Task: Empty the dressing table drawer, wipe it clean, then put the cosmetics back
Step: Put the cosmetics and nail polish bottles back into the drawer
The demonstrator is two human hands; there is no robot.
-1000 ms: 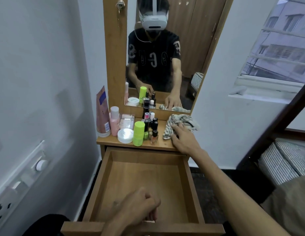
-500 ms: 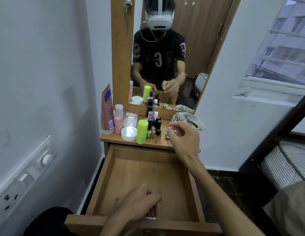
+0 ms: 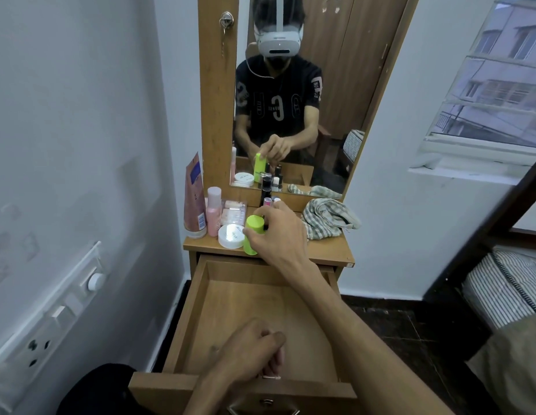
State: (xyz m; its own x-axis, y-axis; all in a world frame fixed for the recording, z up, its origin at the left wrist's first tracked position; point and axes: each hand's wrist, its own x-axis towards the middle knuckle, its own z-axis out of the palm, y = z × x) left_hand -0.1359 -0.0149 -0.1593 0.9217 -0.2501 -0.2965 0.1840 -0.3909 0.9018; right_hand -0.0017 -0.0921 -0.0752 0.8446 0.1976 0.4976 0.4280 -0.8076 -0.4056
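The wooden drawer [image 3: 200, 298] stands pulled out and holds nothing. My left hand [image 3: 248, 353] curls over its front edge and grips it. On the dressing table top [image 3: 329, 251] stand a lime green bottle [image 3: 252, 232], a white round jar [image 3: 230, 236], a pink bottle [image 3: 213, 215], an orange tube [image 3: 194, 199], a clear pink palette [image 3: 233, 212] and several small dark nail polish bottles [image 3: 266, 200]. My right hand [image 3: 280, 233] is closed around the lime green bottle, which tilts slightly. A checked cloth [image 3: 328, 218] lies crumpled at the right of the top.
A mirror [image 3: 290, 94] rises behind the table and reflects me. The white wall with a switch panel [image 3: 51, 310] is close on the left. A striped mattress [image 3: 506, 289] and dark frame stand at the right, under a window [image 3: 494, 91].
My right hand left the checked cloth, swung left across the table top and closed on the lime green bottle. My left hand stayed on the drawer front.
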